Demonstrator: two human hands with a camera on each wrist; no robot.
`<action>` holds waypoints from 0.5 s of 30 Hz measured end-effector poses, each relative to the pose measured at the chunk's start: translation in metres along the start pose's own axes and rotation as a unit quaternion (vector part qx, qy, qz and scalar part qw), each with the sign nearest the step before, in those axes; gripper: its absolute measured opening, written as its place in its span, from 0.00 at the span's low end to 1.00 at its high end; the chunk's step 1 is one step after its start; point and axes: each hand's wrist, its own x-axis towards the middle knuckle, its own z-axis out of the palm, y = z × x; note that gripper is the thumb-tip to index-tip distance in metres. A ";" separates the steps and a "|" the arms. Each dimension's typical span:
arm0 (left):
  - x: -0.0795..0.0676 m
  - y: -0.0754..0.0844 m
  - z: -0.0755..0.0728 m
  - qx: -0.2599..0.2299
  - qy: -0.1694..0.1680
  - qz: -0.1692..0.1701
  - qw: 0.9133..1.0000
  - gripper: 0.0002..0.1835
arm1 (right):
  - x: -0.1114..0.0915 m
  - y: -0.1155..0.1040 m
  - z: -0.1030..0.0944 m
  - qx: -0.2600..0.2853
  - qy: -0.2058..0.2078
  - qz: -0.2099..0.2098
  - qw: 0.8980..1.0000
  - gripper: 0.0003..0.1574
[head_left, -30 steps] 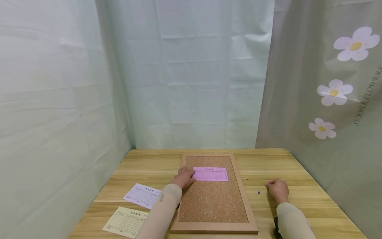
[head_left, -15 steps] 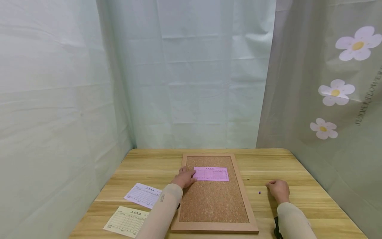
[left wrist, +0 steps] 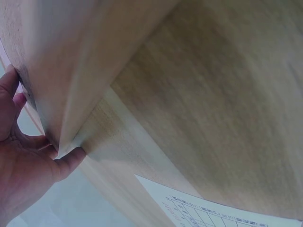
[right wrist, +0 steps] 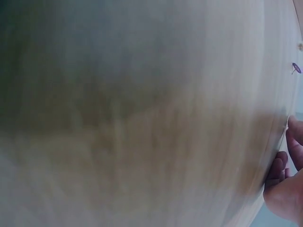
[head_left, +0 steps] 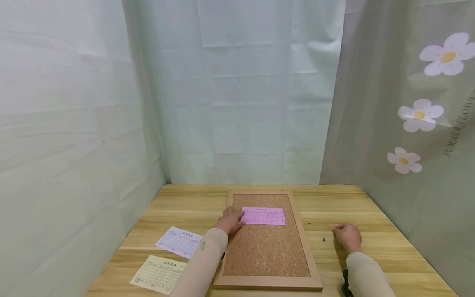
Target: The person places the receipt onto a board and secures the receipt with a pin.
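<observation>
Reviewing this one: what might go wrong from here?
The pink slip could swing or shift on the corkboard: no pin shows in it, and the left grip touches only its left end.
The purple pushpin lies loose on the table, between board and right grip; a sideways sweep might knock it or get pricked.

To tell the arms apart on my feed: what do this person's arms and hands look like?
Both hands are bare. The left sleeve and right sleeve are pale cream; small dark lettering, unreadable, marks the left. Something black shows beside each.
</observation>
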 end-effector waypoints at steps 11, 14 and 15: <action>-0.004 0.002 -0.002 -0.019 0.003 -0.003 1.000 0.27 | -0.001 0.002 -0.003 0.010 -0.009 -0.001 1.000 0.15; -0.003 0.001 -0.001 -0.022 0.005 -0.002 1.000 0.27 | -0.001 0.001 -0.003 0.013 -0.009 0.001 1.000 0.16; -0.003 0.001 -0.001 -0.022 0.006 -0.001 1.000 0.27 | -0.001 0.001 -0.003 0.014 -0.010 0.002 1.000 0.16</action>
